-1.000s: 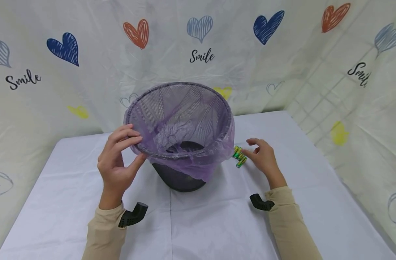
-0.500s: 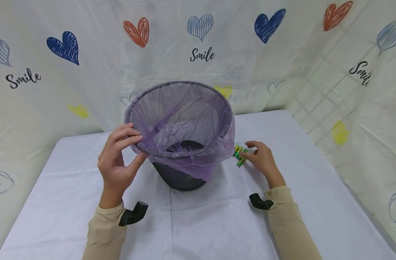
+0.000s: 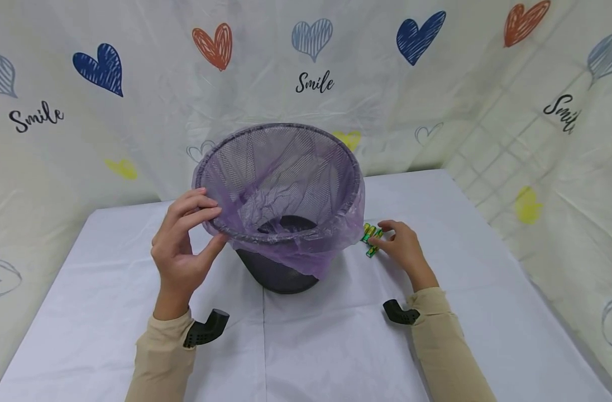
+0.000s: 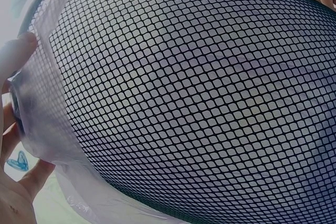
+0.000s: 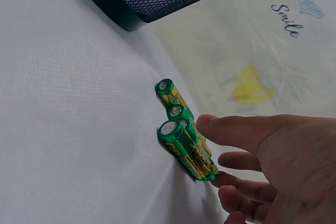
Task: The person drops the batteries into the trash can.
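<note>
A black mesh wastebasket (image 3: 281, 273), lined with a thin purple plastic bag (image 3: 306, 257), stands tilted toward me on the table. My left hand (image 3: 185, 245) grips the bag-covered rim at its near left, thumb outside and fingers over the edge. In the left wrist view the thumb (image 4: 21, 51) lies along the rim beside the mesh. Several small green and yellow batteries (image 5: 191, 153) lie close together to the right of the basket. My right hand (image 3: 403, 245) is right at them, thumb and fingertips spread on either side, partly covering them in the head view.
A white cloth covers the table (image 3: 311, 352). Behind it hangs a pale curtain (image 3: 266, 67) printed with hearts and "Smile". A black curved piece (image 3: 205, 329) sits on each wrist over the beige sleeves.
My right hand has moved slightly left and down, its thumb and fingers coming closer around the batteries. My left hand keeps its hold on the rim. The view has tipped slightly.
</note>
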`<state>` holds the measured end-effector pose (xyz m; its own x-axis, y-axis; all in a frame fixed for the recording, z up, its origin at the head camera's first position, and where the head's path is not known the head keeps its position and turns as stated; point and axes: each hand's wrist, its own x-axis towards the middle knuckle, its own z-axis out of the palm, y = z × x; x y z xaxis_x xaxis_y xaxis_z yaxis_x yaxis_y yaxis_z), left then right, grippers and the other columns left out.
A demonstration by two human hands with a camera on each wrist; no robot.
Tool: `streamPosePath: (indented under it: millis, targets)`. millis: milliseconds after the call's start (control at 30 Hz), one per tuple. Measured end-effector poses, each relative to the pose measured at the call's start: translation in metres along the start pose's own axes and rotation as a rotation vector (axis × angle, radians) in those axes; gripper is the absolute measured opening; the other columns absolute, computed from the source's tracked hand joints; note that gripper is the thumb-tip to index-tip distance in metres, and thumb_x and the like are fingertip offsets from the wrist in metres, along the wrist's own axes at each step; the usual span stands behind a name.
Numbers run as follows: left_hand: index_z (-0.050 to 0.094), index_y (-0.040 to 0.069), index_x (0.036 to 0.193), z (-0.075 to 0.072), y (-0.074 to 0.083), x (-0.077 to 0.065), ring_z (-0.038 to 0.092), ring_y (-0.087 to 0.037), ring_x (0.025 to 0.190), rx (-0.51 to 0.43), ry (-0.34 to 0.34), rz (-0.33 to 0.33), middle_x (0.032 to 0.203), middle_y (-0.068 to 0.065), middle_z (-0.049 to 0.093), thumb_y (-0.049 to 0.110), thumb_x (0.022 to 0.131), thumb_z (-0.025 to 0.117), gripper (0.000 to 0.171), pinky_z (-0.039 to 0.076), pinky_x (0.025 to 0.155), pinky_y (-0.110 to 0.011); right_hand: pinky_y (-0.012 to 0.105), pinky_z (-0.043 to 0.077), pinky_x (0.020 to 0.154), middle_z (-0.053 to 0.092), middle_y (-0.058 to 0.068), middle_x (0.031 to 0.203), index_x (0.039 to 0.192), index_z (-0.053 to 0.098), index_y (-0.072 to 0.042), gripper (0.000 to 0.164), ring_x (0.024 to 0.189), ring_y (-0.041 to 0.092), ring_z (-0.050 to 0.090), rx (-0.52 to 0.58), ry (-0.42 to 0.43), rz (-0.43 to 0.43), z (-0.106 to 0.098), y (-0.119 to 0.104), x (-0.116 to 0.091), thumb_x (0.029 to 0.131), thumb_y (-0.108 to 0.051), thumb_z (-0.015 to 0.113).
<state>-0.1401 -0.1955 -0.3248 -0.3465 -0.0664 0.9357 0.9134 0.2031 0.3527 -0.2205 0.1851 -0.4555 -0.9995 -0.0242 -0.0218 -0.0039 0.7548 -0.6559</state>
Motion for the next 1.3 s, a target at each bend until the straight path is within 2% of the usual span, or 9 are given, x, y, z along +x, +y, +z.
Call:
streamPosePath:
  millis: [300,600,967,1300]
  targets:
    - [0.065,-0.013,0.086,-0.0021,-0.0027,-0.0024,0.054,-0.041,0.106,0.0,0.003,-0.006,0.095,-0.024,0.062,0.015,0.073,0.076,0.033,0.046,0.1,-0.042,0.043,0.046,0.079,0.057,0.02,0.115,0.12,0.055,-0.002,0.053,0.094,0.031,0.052,-0.037,0.029,-0.001,0.0049,0.0008,0.0006,0.079,-0.031,0.069]
    - [0.065,-0.013,0.086,-0.0016,-0.0025,-0.0013,0.054,-0.04,0.106,0.006,0.004,0.0,0.095,-0.024,0.062,0.015,0.073,0.075,0.033,0.046,0.099,-0.042,0.048,0.042,0.09,0.054,0.022,0.117,0.119,0.055,0.0,0.055,0.106,0.034,0.049,-0.031,0.033,0.035,0.006,-0.0023,-0.0001,0.076,-0.03,0.072]
    - [0.065,-0.013,0.086,-0.0012,-0.0024,-0.0003,0.054,-0.04,0.106,0.007,-0.001,-0.002,0.095,-0.024,0.062,0.015,0.073,0.075,0.033,0.046,0.099,-0.041,0.052,0.041,0.096,0.054,0.024,0.122,0.118,0.058,-0.001,0.055,0.116,0.039,0.048,-0.047,0.041,0.047,0.0061,-0.0022,0.0006,0.076,-0.033,0.072]
    - [0.064,-0.013,0.086,-0.0001,0.0011,0.0002,0.054,-0.039,0.107,0.015,-0.006,-0.005,0.095,-0.024,0.062,0.016,0.074,0.075,0.033,0.046,0.1,-0.04,0.048,0.046,0.086,0.059,0.021,0.115,0.116,0.059,-0.001,0.053,0.106,0.035,0.053,-0.045,0.061,0.021,0.0034,-0.0041,-0.003,0.076,-0.034,0.071]
